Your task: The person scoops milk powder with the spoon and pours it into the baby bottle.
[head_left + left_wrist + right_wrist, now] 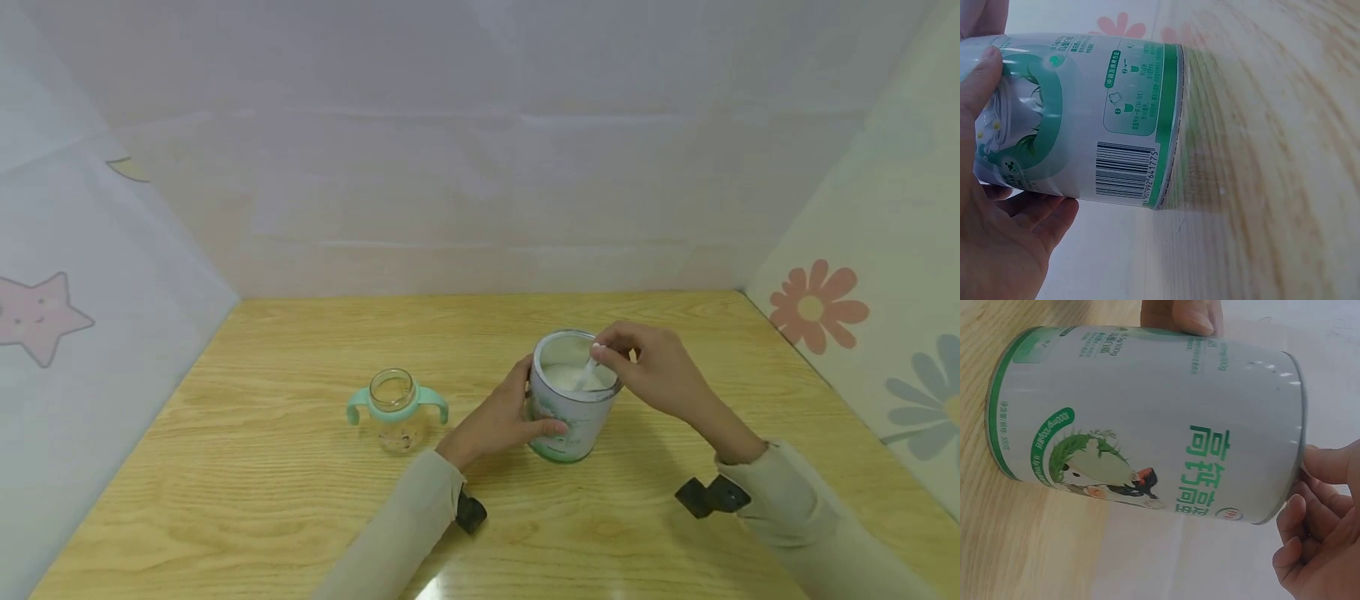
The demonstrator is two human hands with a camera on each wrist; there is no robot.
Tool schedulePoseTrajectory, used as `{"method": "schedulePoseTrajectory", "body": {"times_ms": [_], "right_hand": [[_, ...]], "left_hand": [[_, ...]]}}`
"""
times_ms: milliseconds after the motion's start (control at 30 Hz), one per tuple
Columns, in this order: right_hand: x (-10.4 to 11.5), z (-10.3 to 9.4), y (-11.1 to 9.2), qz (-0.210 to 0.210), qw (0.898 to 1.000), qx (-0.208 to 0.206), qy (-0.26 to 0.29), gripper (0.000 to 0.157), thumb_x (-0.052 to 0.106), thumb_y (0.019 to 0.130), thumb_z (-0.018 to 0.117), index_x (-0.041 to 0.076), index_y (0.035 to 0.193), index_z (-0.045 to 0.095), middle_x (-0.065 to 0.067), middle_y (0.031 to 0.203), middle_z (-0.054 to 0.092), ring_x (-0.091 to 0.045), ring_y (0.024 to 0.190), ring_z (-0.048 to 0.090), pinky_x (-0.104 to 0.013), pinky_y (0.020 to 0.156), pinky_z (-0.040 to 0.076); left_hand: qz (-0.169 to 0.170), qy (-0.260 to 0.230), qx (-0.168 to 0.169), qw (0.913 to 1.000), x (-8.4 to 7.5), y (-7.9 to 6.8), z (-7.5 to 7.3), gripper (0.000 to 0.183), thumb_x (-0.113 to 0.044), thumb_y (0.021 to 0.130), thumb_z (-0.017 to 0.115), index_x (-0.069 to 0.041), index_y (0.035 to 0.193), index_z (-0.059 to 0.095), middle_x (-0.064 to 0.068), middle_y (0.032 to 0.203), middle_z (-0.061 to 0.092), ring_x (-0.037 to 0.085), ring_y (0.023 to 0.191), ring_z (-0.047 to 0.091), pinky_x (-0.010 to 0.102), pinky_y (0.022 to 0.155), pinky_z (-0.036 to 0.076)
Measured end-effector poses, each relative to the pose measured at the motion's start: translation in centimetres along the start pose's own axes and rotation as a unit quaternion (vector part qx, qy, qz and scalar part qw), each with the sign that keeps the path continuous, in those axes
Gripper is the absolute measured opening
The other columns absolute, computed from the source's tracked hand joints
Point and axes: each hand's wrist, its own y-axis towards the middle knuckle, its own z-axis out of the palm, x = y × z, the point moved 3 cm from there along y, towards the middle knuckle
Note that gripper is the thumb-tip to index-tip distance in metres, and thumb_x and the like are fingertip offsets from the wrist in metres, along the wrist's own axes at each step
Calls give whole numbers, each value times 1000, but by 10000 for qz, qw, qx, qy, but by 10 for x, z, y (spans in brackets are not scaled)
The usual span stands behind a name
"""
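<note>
An open milk powder can (pixel 572 417), white and green, stands on the table, right of centre in the head view. White powder (pixel 557 375) shows inside it. My left hand (pixel 504 419) grips the can's left side, thumb across the front. Over the rim, my right hand (pixel 663 375) pinches the handle of a white scoop (pixel 587 372), whose lower end reaches the powder. In the left wrist view the can (pixel 1085 119) shows a barcode and printed steps. A cow picture marks the can (pixel 1147 425) in the right wrist view, where the scoop is hidden.
A clear baby bottle (pixel 397 432) with mint-green handles and an uncapped neck stands left of the can, near my left forearm. The wooden table (pixel 247 475) meets pale cloth walls at the back and both sides. A dark wrist mount (pixel 712 496) sits at my right sleeve.
</note>
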Motion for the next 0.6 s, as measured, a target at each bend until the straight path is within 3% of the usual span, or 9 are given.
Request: {"method": "schedulePoseTrajectory", "body": {"times_ms": [300,600], "right_hand": [[5,-12,2,-127,9994,-290,-103,6,3,90,63,5,88,68,-2,74,64,-2,63,46,-21,58,40],[8,-20,3,-56,9994,-348,47,7,2,91,61,4,90,68,-3,77,65,-1,61,48,-22,51,41]], "left_hand": [[51,-40,-41,10000,1,0,-1,96,-34,85,71,-20,153,6,3,149,33,19,138,35,43,112,33],[88,-117,23,9999,2,-1,1,94,-34,86,70,-22,153,4,2,149,33,18,139,33,43,112,32]]}}
